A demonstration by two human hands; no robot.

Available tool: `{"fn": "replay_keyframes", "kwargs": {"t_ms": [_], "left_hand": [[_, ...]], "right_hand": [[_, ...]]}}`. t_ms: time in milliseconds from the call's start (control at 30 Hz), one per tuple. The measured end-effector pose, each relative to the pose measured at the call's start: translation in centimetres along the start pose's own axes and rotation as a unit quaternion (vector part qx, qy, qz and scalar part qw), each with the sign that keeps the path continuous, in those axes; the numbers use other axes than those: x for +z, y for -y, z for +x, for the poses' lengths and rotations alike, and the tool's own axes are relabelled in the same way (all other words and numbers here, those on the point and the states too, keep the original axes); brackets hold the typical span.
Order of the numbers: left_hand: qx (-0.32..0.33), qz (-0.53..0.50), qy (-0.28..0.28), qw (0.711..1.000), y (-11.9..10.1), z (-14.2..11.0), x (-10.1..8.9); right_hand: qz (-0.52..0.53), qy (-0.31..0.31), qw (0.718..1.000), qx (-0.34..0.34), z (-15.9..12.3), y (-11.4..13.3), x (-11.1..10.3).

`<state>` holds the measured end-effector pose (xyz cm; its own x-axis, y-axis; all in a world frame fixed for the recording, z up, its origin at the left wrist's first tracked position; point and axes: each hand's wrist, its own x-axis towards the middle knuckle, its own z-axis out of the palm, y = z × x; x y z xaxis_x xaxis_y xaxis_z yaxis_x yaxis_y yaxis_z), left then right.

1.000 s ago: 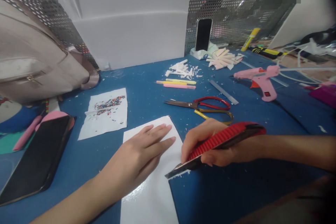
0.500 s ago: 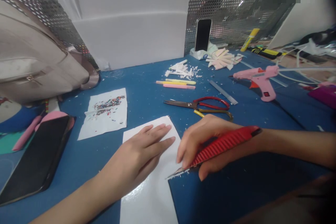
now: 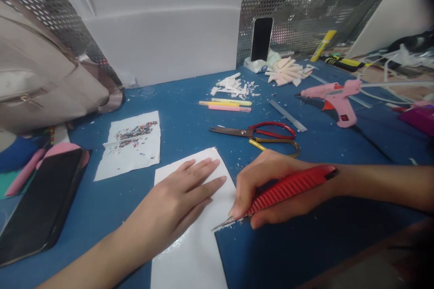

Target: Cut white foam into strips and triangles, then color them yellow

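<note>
My left hand (image 3: 181, 196) lies flat with fingers stretched out on a white foam sheet (image 3: 193, 253), pressing it onto the blue table (image 3: 305, 253). My right hand (image 3: 267, 185) is wrapped round a red utility knife (image 3: 288, 187). The knife's blade tip (image 3: 220, 224) touches the sheet's right edge, just right of my left fingertips. White crumbs cling to the blade.
Red-handled scissors (image 3: 257, 132) lie just beyond my right hand. Farther back are coloured sticks (image 3: 227, 104), white foam scraps (image 3: 233, 88), a ruler (image 3: 288, 116), a pink glue gun (image 3: 334, 99) and a propped phone (image 3: 261, 39). A paper with beads (image 3: 130, 144), a tablet (image 3: 40, 207) and a bag (image 3: 44, 81) sit left.
My right hand lowered the knife from a raised angle until the blade tip met the sheet's right edge. My left hand stayed flat on the sheet.
</note>
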<state>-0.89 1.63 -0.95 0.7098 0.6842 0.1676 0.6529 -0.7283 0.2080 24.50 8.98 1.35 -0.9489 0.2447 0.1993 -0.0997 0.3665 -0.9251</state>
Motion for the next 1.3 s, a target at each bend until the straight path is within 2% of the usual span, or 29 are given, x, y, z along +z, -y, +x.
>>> {"fn": "replay_keyframes", "kwargs": {"t_ms": [367,900,1033,1300], "left_hand": [[0.042,0.028,0.004,0.999,0.2,0.0,0.2],[0.034,0.040,0.018,0.998,0.3,-0.1,0.4],[0.033,0.044,0.026,0.998,0.3,-0.1,0.3],[0.034,0.030,0.008,0.999,0.2,0.0,0.3]], "right_hand": [[0.016,0.000,0.999,-0.037,-0.3,-0.5,-0.4],[0.034,-0.018,0.998,-0.051,-1.8,-1.7,-0.8],[0.019,-0.042,0.998,-0.052,-2.3,-1.5,-0.8],[0.023,-0.056,0.997,-0.044,-3.7,-1.5,-1.2]]}}
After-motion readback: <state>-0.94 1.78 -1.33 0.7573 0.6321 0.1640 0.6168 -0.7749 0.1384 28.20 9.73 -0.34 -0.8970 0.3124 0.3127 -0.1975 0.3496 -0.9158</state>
